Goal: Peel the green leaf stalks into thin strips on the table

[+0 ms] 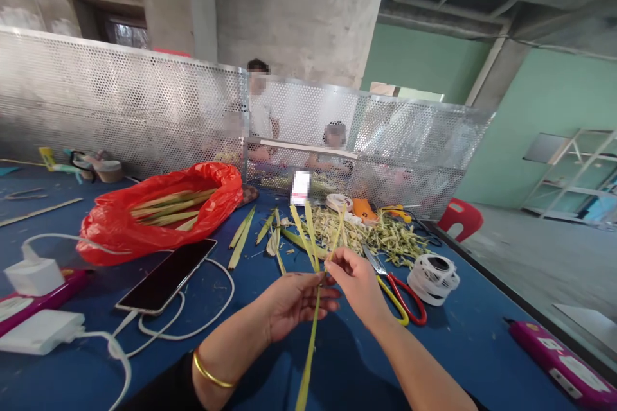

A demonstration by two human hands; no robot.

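Long yellow-green leaf strips (313, 334) are pinched in my left hand (296, 302), at the middle of the view above the blue table. They fan out upward, and one long piece hangs down toward me. Close beside it, my right hand (355, 282) is closed with thumb and forefinger on a thin strip (339, 231) of the same leaf. The fingertips of both hands nearly meet, hiding where the strips come together. Scissors (402, 298) with red and yellow handles lie right of my right hand. Loose leaf pieces (242, 237) lie beyond my left hand.
A red plastic bag (159, 218) of leaves stands at left, near a phone (166, 279) with white cables. Leaf scraps (393, 237) and a white tape roll (434, 278) lie right. A perforated metal screen (183, 115) closes the back; people sit or stand behind it.
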